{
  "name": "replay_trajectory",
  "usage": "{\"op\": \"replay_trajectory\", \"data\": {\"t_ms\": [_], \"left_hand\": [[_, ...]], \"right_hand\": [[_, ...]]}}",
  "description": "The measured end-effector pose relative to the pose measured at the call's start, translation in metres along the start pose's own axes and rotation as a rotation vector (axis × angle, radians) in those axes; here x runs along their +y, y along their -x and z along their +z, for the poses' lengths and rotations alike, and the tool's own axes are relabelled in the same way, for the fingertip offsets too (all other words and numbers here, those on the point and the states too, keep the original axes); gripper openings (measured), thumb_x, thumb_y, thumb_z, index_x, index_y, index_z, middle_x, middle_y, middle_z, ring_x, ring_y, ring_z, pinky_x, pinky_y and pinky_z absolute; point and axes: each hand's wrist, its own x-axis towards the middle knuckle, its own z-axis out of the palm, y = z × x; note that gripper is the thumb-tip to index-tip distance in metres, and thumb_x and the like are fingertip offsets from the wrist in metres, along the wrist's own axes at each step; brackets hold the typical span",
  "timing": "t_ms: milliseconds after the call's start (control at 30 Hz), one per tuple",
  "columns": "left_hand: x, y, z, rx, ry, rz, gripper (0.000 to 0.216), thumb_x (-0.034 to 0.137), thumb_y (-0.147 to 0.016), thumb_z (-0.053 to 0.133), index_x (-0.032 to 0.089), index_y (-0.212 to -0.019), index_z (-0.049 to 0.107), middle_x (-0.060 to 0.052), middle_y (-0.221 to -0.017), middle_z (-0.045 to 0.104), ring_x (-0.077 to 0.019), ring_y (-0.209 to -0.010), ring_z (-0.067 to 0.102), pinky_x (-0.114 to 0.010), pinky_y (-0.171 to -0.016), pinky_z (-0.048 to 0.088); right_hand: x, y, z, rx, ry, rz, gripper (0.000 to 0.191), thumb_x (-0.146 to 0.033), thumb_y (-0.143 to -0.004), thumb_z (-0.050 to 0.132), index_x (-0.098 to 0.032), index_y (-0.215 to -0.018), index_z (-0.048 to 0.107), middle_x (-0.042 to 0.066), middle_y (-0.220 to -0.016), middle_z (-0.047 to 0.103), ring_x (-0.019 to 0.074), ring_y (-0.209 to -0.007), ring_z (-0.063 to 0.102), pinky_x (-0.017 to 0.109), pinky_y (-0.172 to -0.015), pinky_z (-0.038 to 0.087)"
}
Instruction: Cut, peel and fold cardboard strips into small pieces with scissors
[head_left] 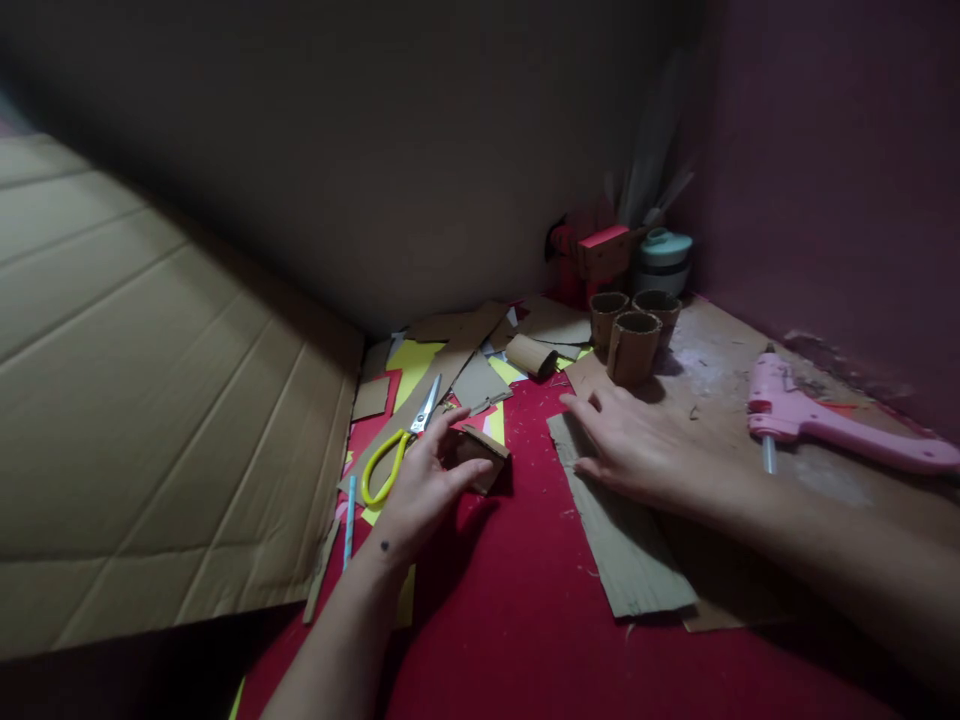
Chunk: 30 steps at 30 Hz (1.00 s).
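Observation:
My left hand (pixel 424 485) curls around a small rolled cardboard piece (pixel 480 452) on the red floor covering, thumb and fingers gripping its sides. My right hand (pixel 634 445) lies flat, fingers spread, pressing on a long cardboard strip (pixel 626 555). Yellow-handled scissors (pixel 397 450) lie just left of my left hand. Three cardboard tubes (pixel 634 345) stand upright beyond my right hand.
A pink glue gun (pixel 817 420) rests on a board at the right. A large flattened cardboard sheet (pixel 150 430) covers the left. Cardboard and yellow paper scraps (pixel 465 360) litter the back. A red box and a lidded jar (pixel 664 260) stand in the corner. A blue pencil (pixel 349 520) lies near my wrist.

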Motion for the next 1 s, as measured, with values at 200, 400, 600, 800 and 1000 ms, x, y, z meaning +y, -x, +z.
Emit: {"op": "replay_trajectory", "data": {"t_ms": [200, 400, 600, 800, 1000], "left_hand": [[0.005, 0.003, -0.004, -0.041, -0.099, 0.013, 0.058, 0.025, -0.066, 0.079, 0.023, -0.121, 0.059, -0.004, -0.088, 0.068, -0.0187, -0.079, 0.063, -0.031, -0.076, 0.049], [0.002, -0.001, -0.014, -0.047, -0.062, 0.011, 0.038, 0.032, -0.074, 0.072, 0.020, -0.109, 0.068, -0.001, -0.069, 0.062, -0.0144, -0.061, 0.055, -0.025, -0.057, 0.042], [0.005, 0.001, -0.015, -0.038, -0.136, -0.017, 0.028, 0.038, -0.077, 0.068, 0.022, -0.100, 0.072, -0.004, -0.075, 0.064, -0.0164, -0.066, 0.055, -0.026, -0.057, 0.040], [0.006, 0.003, -0.007, 0.049, 0.046, -0.052, 0.030, 0.037, -0.078, 0.069, 0.020, -0.103, 0.071, -0.005, -0.078, 0.065, -0.0149, -0.068, 0.056, -0.025, -0.059, 0.042], [0.001, 0.000, -0.005, 0.024, 0.176, -0.111, 0.033, 0.034, -0.075, 0.073, 0.018, -0.104, 0.070, -0.012, -0.103, 0.068, -0.0197, -0.085, 0.062, -0.027, -0.067, 0.048]], "right_hand": [[0.000, -0.004, -0.008, 0.093, -0.594, 0.081, 0.052, -0.007, -0.072, 0.055, -0.017, -0.122, 0.055, 0.012, -0.113, 0.064, 0.0280, -0.100, 0.060, 0.040, -0.084, 0.048], [-0.005, -0.007, -0.017, -0.036, -1.402, 0.430, 0.016, -0.014, -0.069, 0.068, -0.017, -0.085, 0.067, 0.006, -0.075, 0.070, 0.0206, -0.064, 0.065, 0.032, -0.057, 0.050], [-0.007, -0.011, -0.011, 0.006, -1.817, 0.498, 0.020, -0.015, -0.077, 0.066, -0.019, -0.096, 0.064, 0.003, -0.078, 0.071, 0.0141, -0.060, 0.064, 0.026, -0.059, 0.052], [-0.003, -0.011, -0.012, -0.184, -1.795, 0.881, 0.007, -0.018, -0.081, 0.057, -0.018, -0.074, 0.061, 0.004, -0.059, 0.065, 0.0165, -0.050, 0.061, 0.028, -0.052, 0.053], [0.004, -0.006, -0.008, -0.420, -1.974, 0.650, 0.010, -0.010, -0.067, 0.048, -0.019, -0.069, 0.052, 0.003, -0.059, 0.061, 0.0179, -0.058, 0.064, 0.034, -0.068, 0.055]]}}
